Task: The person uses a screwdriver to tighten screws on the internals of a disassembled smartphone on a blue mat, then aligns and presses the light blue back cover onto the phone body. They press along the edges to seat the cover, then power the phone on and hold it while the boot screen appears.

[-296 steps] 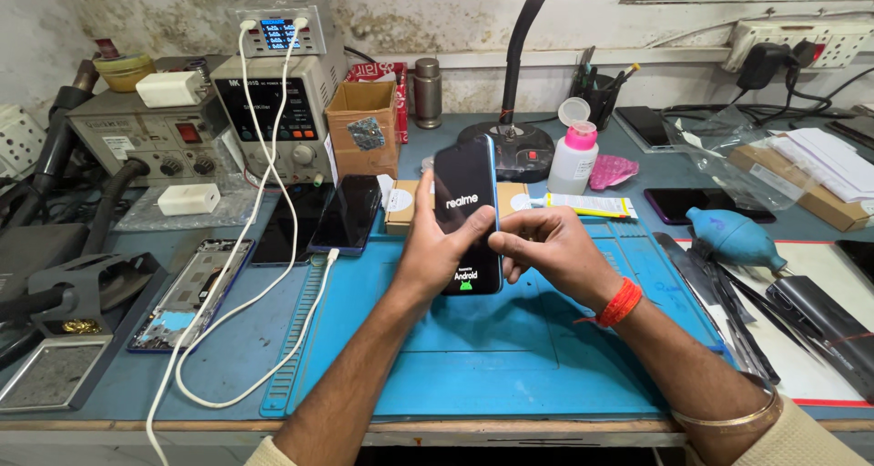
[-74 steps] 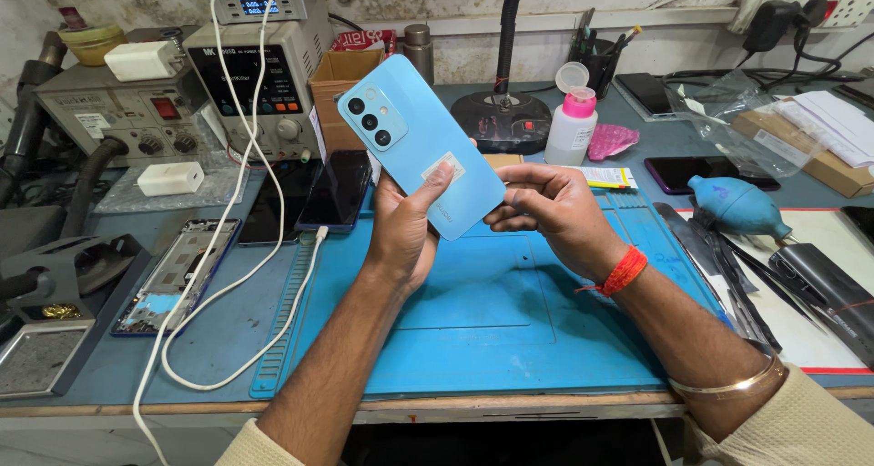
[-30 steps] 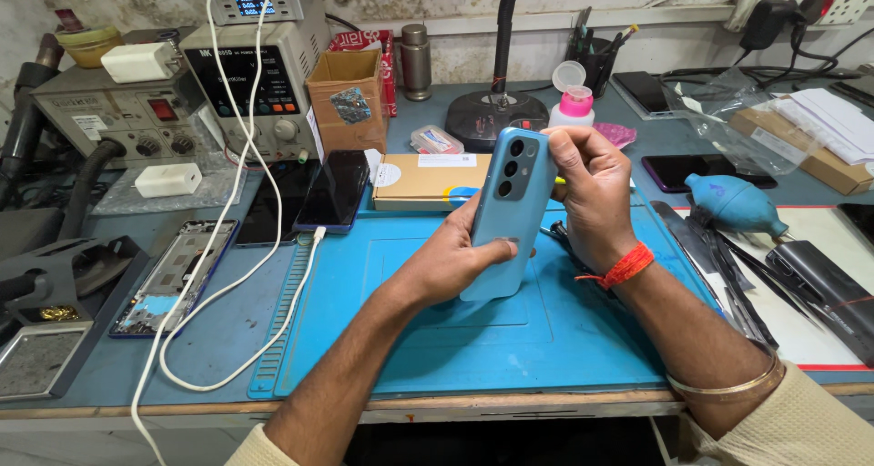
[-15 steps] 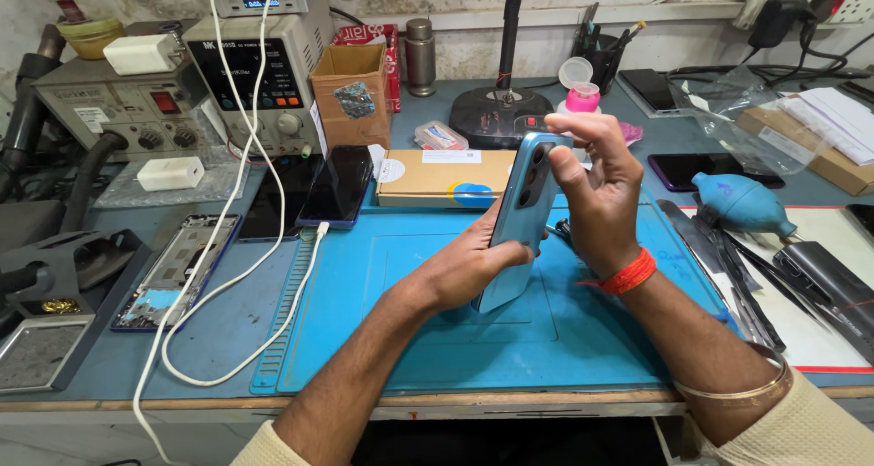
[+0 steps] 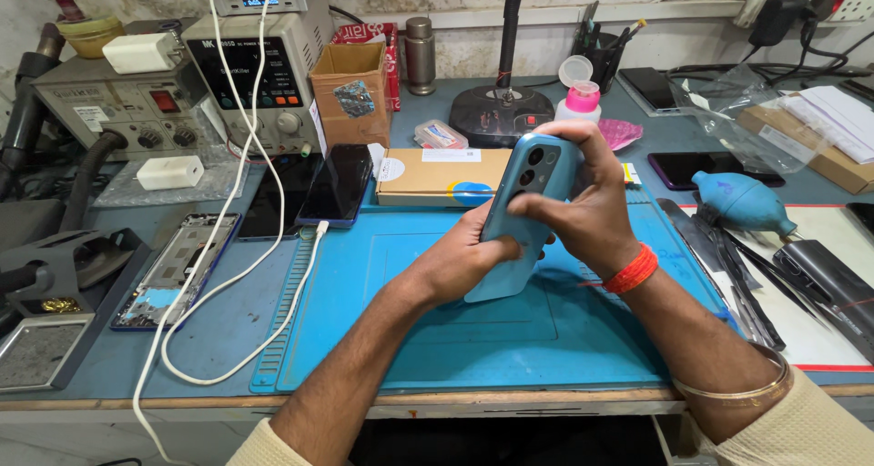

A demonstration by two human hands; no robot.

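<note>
I hold a light blue phone (image 5: 526,170) nearly upright above the blue work mat (image 5: 419,339), its back and camera cluster facing me. My left hand (image 5: 464,257) grips its lower half from the left. Around its upper edge curls my right hand (image 5: 587,202), with the fingers over the top and an orange band on the wrist. The screen side is turned away and hidden.
A tan flat box (image 5: 437,177) lies behind the phone. A dark phone (image 5: 339,184) on a white cable lies to the left, beside an opened phone frame (image 5: 173,266). Bench power supplies (image 5: 259,84) stand at back left. A blue air blower (image 5: 742,202) and tweezers (image 5: 728,266) lie on the right.
The phone showed its lit screen, then was flipped to its blue back and tilted. It now stands more upright, and my right hand has closed over its top.
</note>
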